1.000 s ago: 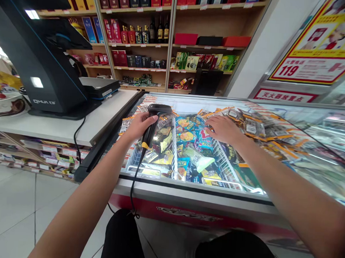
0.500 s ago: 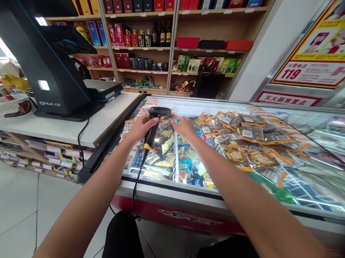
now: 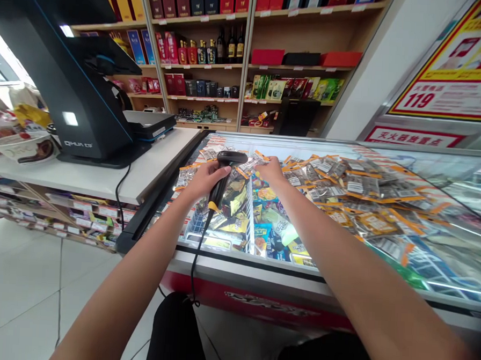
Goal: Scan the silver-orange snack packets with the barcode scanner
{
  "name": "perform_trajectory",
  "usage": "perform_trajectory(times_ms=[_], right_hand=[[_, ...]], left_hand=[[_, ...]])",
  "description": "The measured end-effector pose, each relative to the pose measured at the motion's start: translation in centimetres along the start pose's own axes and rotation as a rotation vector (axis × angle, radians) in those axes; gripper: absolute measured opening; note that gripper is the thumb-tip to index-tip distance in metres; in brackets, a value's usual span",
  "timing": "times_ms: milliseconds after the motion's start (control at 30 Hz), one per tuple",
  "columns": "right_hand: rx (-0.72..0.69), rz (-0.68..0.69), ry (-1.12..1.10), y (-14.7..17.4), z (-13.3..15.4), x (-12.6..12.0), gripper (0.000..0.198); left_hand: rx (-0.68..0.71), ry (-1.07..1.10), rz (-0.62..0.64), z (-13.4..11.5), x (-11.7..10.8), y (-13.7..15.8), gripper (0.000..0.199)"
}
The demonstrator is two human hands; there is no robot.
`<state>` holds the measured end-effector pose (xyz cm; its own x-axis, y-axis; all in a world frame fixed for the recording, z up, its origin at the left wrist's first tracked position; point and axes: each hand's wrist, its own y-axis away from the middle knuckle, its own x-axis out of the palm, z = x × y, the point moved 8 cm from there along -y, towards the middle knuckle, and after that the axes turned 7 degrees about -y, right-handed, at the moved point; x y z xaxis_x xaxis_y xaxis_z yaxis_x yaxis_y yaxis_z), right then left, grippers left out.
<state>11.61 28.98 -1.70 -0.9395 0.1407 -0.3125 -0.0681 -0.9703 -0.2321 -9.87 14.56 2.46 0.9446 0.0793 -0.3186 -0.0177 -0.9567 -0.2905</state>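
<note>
My left hand (image 3: 205, 181) is wrapped around the handle of a black barcode scanner (image 3: 221, 187), its head level above the freezer's glass top. From the handle a black cord (image 3: 198, 253) hangs down over the freezer's front. Just right of the scanner head, my right hand (image 3: 271, 171) pinches a small clear snack packet with orange edges (image 3: 260, 158); its fingertips are partly hidden behind the hand. Similar packets (image 3: 187, 175) lie on the glass left of the scanner, and a large heap of packets (image 3: 363, 184) spreads to the right.
Under the glass of the chest freezer (image 3: 260, 268), wire baskets hold colourful ice-cream packages (image 3: 239, 201). At left, a counter (image 3: 161, 157) carries a black checkout terminal (image 3: 94, 124) and a paper bowl (image 3: 24, 148). Shelves (image 3: 198, 65) with boxes and bottles stand behind.
My right hand has moved slightly right and away from me, with a packet now at its fingertips beside the scanner. The scanner stays in my left hand. The view has shifted a little.
</note>
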Motion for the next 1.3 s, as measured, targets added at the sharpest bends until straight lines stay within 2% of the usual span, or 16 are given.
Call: perform_trajectory(times_ms=[167,300,467,733,867,967,1033,1100,1133,1233,1300], right_hand=[[0.011,-0.013,-0.253,2.0,-0.6,-3.8,0.032],[0.032,0.002,-0.311,2.6,-0.3,-4.8,0.023],[-0.136,0.011,-0.141,2.8,1.3,-4.5,0.022],[-0.093,0.052,0.042,3.4,1.6,-3.8,0.035],[-0.084,0.011,0.3,3.0,1.7,-5.7,0.044],[-0.122,-0.098,0.616,3.1,2.3,-8.2,0.057],[-0.181,-0.191,0.749,3.6,3.2,-9.1,0.065],[-0.271,-0.203,0.788,4.5,4.2,-8.2,0.066],[-0.317,-0.154,0.779,4.9,4.6,-6.9,0.063],[-0.411,0.168,0.654,6.6,4.9,-0.7,0.054],[-0.374,0.342,0.566,7.6,4.4,3.0,0.055]], left_hand=[[0.029,0.043,0.079,-1.0,0.8,0.5,0.05],[0.031,0.012,0.113,-1.0,0.8,0.8,0.052],[-0.037,0.065,0.131,-0.8,0.8,1.1,0.056],[-0.088,0.069,0.158,-0.9,1.2,1.7,0.05],[-0.058,0.094,0.075,-0.8,0.5,1.2,0.048],[-0.028,0.118,-0.046,-1.0,-0.6,0.8,0.044],[-0.029,0.138,-0.093,-0.9,-1.1,0.6,0.042],[-0.028,0.146,-0.114,-1.0,-1.4,0.5,0.041],[-0.023,0.143,-0.118,-1.0,-1.4,0.5,0.041],[-0.006,0.117,-0.114,-1.1,-1.4,0.4,0.041],[-0.003,0.099,-0.108,-1.2,-1.3,0.4,0.043]])
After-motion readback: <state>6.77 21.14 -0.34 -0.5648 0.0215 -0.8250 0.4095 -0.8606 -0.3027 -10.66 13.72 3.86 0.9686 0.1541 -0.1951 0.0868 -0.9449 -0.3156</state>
